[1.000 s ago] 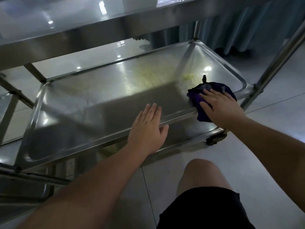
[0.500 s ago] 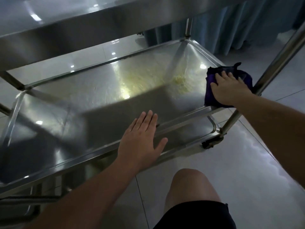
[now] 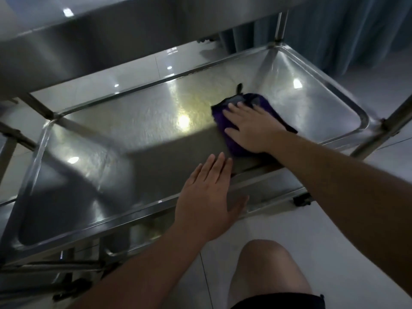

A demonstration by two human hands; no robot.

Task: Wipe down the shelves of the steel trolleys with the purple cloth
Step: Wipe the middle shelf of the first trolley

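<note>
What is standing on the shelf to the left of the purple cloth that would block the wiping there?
Nothing visible. The right hand presses the purple cloth flat on the middle shelf, and the steel to its left lies bare. The left hand rests on the near rim only.

Two bare hands are working at one steel trolley [image 3: 334, 70]: the right hand [image 3: 252, 128] is pressing flat on one purple cloth [image 3: 231, 141] inside the trolley's middle shelf [image 3: 111, 152], and the left hand [image 3: 207, 197] is lying over that shelf's near rim. Three shelves are showing on the trolley, counting the top shelf [image 3: 89, 43] and the lower shelf [image 3: 274, 184]. One castor [image 3: 302, 200] is showing below the trolley's near right corner, and one bare knee [image 3: 265, 262] in front.
</note>
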